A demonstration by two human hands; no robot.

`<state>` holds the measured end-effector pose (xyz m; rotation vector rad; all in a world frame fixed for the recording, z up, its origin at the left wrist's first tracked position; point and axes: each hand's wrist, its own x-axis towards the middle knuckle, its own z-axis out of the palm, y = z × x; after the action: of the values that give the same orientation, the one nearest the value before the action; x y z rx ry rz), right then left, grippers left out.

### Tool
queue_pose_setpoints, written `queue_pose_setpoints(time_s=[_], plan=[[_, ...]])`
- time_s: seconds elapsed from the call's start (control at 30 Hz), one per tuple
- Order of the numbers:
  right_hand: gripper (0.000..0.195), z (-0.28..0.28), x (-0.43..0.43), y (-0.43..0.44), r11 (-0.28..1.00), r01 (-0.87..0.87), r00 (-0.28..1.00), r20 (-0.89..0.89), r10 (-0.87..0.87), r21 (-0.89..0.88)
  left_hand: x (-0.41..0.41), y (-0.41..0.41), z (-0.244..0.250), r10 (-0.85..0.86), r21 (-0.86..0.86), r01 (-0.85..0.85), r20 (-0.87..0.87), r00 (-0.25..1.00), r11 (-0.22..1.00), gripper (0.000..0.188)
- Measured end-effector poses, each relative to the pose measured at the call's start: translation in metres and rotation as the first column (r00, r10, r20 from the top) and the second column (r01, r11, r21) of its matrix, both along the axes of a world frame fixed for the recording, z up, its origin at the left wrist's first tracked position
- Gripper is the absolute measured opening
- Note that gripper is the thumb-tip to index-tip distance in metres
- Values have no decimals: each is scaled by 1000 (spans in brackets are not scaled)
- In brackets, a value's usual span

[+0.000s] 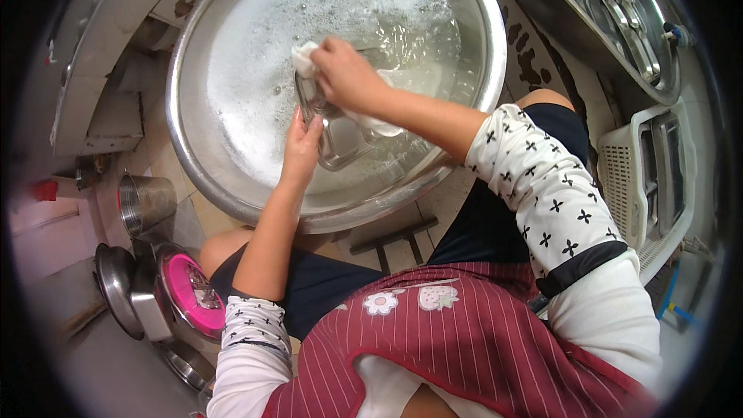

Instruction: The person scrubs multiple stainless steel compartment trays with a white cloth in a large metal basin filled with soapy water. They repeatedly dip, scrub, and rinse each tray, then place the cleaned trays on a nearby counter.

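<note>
A large round metal basin (191,157) filled with sudsy water stands in front of me. My left hand (305,142) grips the near left edge of a compartmented metal tray (342,142), which is held tilted over the water. On the tray's upper end, my right hand (345,72) holds a white cloth (304,59), pinched in its fingers. More white material (380,126) lies partly in the water behind the tray, below my right forearm; what it is I cannot tell. The tray's far part is hidden by my right hand and wrist.
At the upper right, a metal sink (662,90) holds several metal trays (633,29). Below it, a white plastic basket (624,186) holds more trays. A metal bucket (148,203), a pink basin (186,284) and a metal bowl (119,290) are at the left.
</note>
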<state>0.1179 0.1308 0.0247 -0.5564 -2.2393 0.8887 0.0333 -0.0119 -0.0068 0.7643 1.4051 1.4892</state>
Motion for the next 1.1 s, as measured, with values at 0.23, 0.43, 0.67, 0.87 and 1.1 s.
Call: queue_pose_setpoints(time_s=[0.23,0.43,0.67,0.87,1.1], plan=[[28,-1,16,-25,955,-140,990,69,126,263,6,0,-3,190,-35,-205,-244,951,978,19],[27,-25,29,23,982,165,968,178,-179,87,-4,-1,14,305,-21,-318,-224,926,948,21],[37,-61,37,42,900,382,784,588,-196,-210,-11,-7,18,330,15,-332,-158,931,943,20],[36,-26,15,-19,992,12,925,376,-59,126,-11,2,15,382,1,-386,-150,912,922,20],[34,-58,18,-12,985,0,960,277,-48,173,-25,2,37,296,-121,-331,-242,924,936,20]])
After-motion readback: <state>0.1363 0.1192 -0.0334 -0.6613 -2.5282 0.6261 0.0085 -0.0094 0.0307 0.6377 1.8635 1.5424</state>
